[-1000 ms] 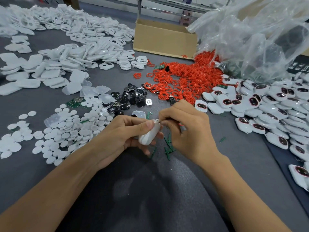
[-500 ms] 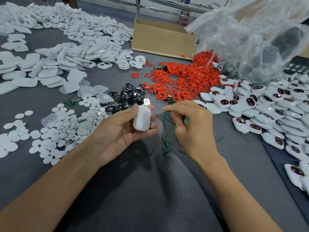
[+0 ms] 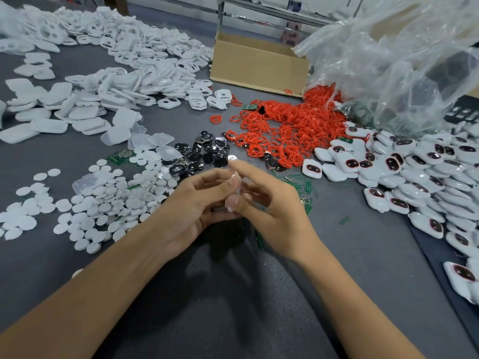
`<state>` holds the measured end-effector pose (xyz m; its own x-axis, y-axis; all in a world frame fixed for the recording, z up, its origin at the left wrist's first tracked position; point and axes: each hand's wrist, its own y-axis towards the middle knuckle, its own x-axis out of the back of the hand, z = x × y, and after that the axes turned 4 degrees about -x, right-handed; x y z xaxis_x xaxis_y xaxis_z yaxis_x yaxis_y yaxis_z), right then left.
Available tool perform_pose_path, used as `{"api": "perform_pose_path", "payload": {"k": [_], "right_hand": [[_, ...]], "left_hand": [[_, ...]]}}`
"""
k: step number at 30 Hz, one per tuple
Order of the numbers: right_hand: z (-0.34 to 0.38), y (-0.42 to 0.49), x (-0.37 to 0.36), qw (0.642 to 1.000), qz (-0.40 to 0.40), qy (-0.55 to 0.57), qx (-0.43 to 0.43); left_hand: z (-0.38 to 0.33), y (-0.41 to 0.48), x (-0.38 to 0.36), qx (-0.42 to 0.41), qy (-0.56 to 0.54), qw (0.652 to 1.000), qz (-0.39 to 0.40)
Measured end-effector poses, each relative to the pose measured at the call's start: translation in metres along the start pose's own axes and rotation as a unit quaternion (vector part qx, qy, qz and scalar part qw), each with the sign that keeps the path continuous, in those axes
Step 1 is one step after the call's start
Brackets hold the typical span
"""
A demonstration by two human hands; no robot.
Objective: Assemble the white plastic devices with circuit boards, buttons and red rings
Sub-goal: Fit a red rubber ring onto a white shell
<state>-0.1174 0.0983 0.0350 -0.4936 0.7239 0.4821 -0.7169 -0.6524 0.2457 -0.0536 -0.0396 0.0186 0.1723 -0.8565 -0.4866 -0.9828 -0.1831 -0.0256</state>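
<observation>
My left hand [image 3: 191, 203] and my right hand [image 3: 280, 203] meet above the grey table [image 3: 233, 307], fingertips together. A pale, blurred white device [image 3: 245, 186] shows only as a sliver between them, inside the curl of my right fingers, with my left thumb tip against it. My right index finger points up and left. Red rings [image 3: 285, 125] are heaped behind the hands. Black button pieces [image 3: 207, 154] lie just beyond my fingers. A green circuit board [image 3: 120, 156] sits left of them. Assembled white devices [image 3: 414, 172] are piled at the right.
White round discs [image 3: 103, 203] spread at the left, with white shell halves [image 3: 103, 86] beyond them. A cardboard box [image 3: 259, 66] and a clear plastic bag [image 3: 401, 60] stand at the back. Small green pins [image 3: 305, 185] lie scattered by my right hand.
The white device stood plainly in my left hand before; now the hands have closed together and it is almost hidden. My right hand moved left to meet the left.
</observation>
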Motion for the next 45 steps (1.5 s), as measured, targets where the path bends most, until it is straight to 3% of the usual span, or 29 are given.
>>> {"api": "perform_pose_path", "payload": {"k": [3, 8, 15, 23, 29, 36, 41, 45], "right_hand": [[-0.003, 0.001, -0.004, 1.000, 0.003, 0.024, -0.004], [-0.006, -0.002, -0.016, 0.995, -0.048, -0.043, 0.072], [-0.007, -0.003, -0.018, 0.991, -0.054, -0.076, 0.096], [-0.003, 0.001, -0.011, 0.998, -0.037, 0.051, 0.017], [-0.005, 0.003, 0.003, 0.986, 0.044, 0.143, -0.067], [0.000, 0.002, -0.001, 0.999, -0.019, 0.032, 0.003], [-0.002, 0.002, 0.007, 0.999, 0.042, 0.029, -0.004], [-0.003, 0.001, -0.005, 0.999, -0.032, -0.033, 0.027]], "left_hand": [[0.001, 0.000, -0.002, -0.016, -0.014, 1.000, -0.006], [0.003, 0.001, -0.007, -0.054, -0.016, 0.998, -0.020], [0.005, 0.000, -0.008, -0.086, 0.021, 0.996, -0.027], [0.006, 0.001, -0.007, -0.079, 0.026, 0.996, -0.034], [0.004, 0.000, -0.003, -0.056, 0.057, 0.997, -0.006], [0.004, -0.001, -0.006, -0.060, 0.043, 0.997, 0.012], [0.003, 0.002, -0.008, -0.036, 0.014, 0.998, -0.046], [0.002, 0.003, -0.009, -0.033, 0.023, 0.998, -0.056]]}}
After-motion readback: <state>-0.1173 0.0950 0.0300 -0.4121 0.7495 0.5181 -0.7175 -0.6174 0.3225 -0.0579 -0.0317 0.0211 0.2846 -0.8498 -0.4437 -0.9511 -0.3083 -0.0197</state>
